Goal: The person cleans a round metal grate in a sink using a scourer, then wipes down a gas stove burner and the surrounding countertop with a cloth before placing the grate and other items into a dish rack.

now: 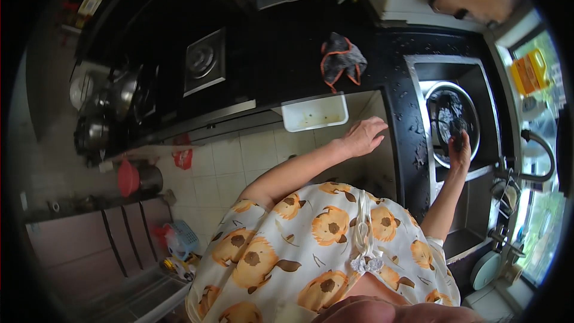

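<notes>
My right hand [460, 149] is over a round metal basin [476, 119] in the sink, its fingers closed on a dark, wet bunched thing, perhaps a scrubber or cloth [458, 132]. Water and more dark stuff show in the basin. My left hand [365, 136] hangs in the air in front of the counter's edge, fingers slightly bent, holding nothing. Left of it a white plastic tray [291, 119] with small bits inside sits at the counter's front edge. A grey cloth with orange trim [343, 60] lies crumpled on the black countertop.
The steel sink [419, 80] has a second bowl nearer me, with a black faucet [549, 154] on the right. Water spots the black counter [403, 98]. A yellow jug [531, 73] stands at the window. A hob burner [200, 59] and metal pots [98, 128] are at the left.
</notes>
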The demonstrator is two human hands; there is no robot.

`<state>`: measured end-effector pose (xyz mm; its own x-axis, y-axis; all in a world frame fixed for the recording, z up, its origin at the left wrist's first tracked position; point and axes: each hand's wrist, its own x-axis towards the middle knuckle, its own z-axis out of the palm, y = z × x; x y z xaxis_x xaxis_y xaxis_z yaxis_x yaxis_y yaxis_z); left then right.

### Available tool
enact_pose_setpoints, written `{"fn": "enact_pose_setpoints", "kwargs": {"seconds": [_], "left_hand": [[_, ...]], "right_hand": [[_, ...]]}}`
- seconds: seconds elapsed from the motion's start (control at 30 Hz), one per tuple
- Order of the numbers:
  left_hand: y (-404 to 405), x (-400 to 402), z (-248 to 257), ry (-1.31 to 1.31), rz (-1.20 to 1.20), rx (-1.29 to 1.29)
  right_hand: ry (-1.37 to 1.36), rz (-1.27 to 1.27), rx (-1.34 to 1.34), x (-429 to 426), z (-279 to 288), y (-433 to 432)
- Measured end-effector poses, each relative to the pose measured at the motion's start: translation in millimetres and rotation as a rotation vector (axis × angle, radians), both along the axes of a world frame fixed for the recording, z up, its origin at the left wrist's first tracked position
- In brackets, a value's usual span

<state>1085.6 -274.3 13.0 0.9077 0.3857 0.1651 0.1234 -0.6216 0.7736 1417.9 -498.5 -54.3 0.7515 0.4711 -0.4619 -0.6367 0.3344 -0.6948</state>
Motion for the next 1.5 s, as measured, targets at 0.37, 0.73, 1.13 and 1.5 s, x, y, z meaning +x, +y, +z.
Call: {"fn": "enact_pose_setpoints", "kwargs": {"seconds": [0.37,0.73,1.13,1.5], "left_hand": [[155.1,-265.3,-17.4,0.018,0.483,0.054],[269.1,-446.9,-34.4,-0.015,1.090,0.409],[296.1,-462.8,-6.0,0.094,1.089,0.450],[290.0,-494.8,-18.3,0.051,1.174,0.321]], "right_hand": [[-0.426,0.651,-0.160,-260.2,83.8,298.1],[-0.711,1.119,-0.157,-465.9,130.3,505.1],[-1.558,1.293,-0.230,-563.8,126.4,752.8],[-2.229,0.977,-0.826,-653.8,42.7,839.1]]}}
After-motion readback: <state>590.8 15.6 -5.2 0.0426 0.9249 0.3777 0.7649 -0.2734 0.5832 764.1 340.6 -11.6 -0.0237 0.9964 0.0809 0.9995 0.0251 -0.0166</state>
